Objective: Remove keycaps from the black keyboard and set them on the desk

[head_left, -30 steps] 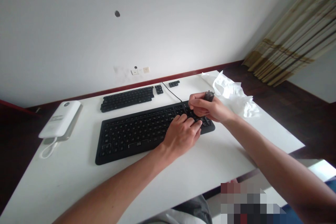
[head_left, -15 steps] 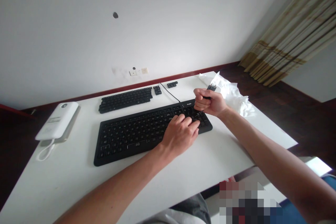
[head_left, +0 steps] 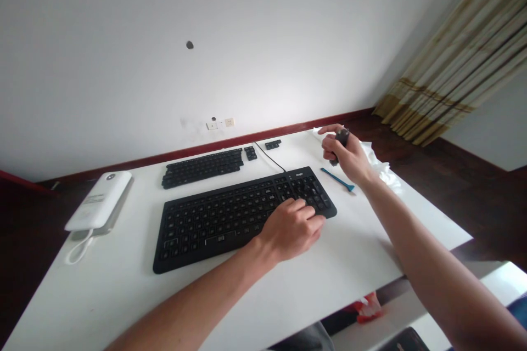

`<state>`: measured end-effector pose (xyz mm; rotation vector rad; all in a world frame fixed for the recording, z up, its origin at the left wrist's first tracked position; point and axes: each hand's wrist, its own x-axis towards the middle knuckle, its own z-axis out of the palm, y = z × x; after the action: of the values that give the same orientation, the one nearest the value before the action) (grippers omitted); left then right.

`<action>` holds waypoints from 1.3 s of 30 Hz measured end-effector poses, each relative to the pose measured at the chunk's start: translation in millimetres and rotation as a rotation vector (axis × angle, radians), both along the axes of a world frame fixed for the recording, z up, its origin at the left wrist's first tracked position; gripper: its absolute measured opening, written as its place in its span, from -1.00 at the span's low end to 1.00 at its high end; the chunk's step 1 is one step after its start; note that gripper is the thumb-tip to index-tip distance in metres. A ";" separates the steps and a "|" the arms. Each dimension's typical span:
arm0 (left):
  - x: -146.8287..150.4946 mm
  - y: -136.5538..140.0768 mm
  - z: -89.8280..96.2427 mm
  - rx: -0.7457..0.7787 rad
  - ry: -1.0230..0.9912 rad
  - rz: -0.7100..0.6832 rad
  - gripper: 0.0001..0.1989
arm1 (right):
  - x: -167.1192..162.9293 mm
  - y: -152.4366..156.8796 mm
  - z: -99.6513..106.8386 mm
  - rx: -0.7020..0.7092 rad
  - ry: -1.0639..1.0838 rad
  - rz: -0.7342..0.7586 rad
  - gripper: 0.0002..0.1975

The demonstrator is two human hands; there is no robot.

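Under the fingers of the left hand (head_left: 296, 227) and stretching well off to its left, one black keyboard (head_left: 218, 219): long, flat and matte, with rounded corners, a plain front border, rows of dark key places with small paler centres, thin pale outlines around two wider places, and a short pale word at the far edge, beyond the left hand. Left fingers bent and close together over the right end, tips hidden; cannot tell whether pinching anything. Right hand (head_left: 346, 156) raised above the counter (head_left: 358, 241), beyond and to the right of the left hand, forefinger stretched out, other fingers curled around one dark tool (head_left: 341, 137). Just below the right hand, beside the keyboard, one slim blue tool (head_left: 337, 179) with a flared near end. Behind and to the right of the right hand, one heap of crumpled white plastic (head_left: 385, 173), partly covered by the hand; cannot tell what, if anything, lies inside. Beyond the left hand, three groups of black keycaps (head_left: 203, 167), one large and two small, with one thin black cord (head_left: 269, 156) running between the small ones. Far left of the left hand, one white device (head_left: 99, 200) with one looped white cable (head_left: 78, 249).
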<state>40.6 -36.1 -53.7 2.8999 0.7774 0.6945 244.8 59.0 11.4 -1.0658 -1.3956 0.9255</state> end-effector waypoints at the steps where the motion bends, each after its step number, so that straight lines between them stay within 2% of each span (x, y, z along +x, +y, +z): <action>1: -0.4 -0.1 -0.6 0.010 0.004 -0.037 -0.86 | 0.9 2.0 -3.2 -0.014 -0.052 -0.031 -0.80; 4: -1.1 -1.4 -2.0 0.031 -0.010 -0.138 -0.84 | 2.8 4.0 -9.6 -0.060 -0.258 -0.075 -0.78; 6: -0.8 -3.6 -2.3 0.031 -0.024 -0.189 -0.85 | 2.4 0.8 -8.8 -0.046 -0.488 -0.087 -0.79; 9: 0.6 -8.3 -2.3 0.034 -0.033 -0.227 -0.85 | -3.0 -10.8 -1.2 -0.002 -0.788 0.015 -0.81; 12: 2.5 -12.5 -3.0 0.038 -0.016 -0.247 -0.83 | -12.1 -24.7 4.3 0.069 -0.890 0.207 -0.83; 14: 3.7 -13.9 -4.1 0.043 0.001 -0.256 -0.83 | -17.7 -31.4 2.5 0.102 -0.933 0.285 -0.83; 20: 5.4 -10.8 -9.6 0.055 0.005 -0.243 -0.81 | -27.4 -38.8 -8.7 0.062 -1.125 0.318 -0.87; 25: 5.5 -8.2 -15.1 0.041 -0.014 -0.214 -0.83 | -35.1 -33.4 5.1 0.069 -1.082 0.289 -0.90; 28: 5.4 -8.4 -16.7 0.013 -0.028 -0.213 -0.84 | -40.2 -4.7 4.8 0.086 -0.989 0.147 -0.88; 31: 5.2 -9.0 -16.3 -0.012 -0.013 -0.215 -0.84 | -42.8 39.4 -10.6 0.089 -0.920 0.029 -0.85; 34: 5.6 -9.4 -15.9 -0.015 0.014 -0.190 -0.83 | -43.0 73.6 -30.7 0.070 -0.897 -0.014 -0.84; 39: 8.8 -9.2 -18.5 -0.025 0.044 -0.185 -0.81 | -41.0 85.9 -52.6 0.113 -0.874 0.018 -0.82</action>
<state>49.4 -45.2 -72.2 2.9243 0.5074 0.5999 203.8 144.9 -41.2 -1.4489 -2.1297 0.3658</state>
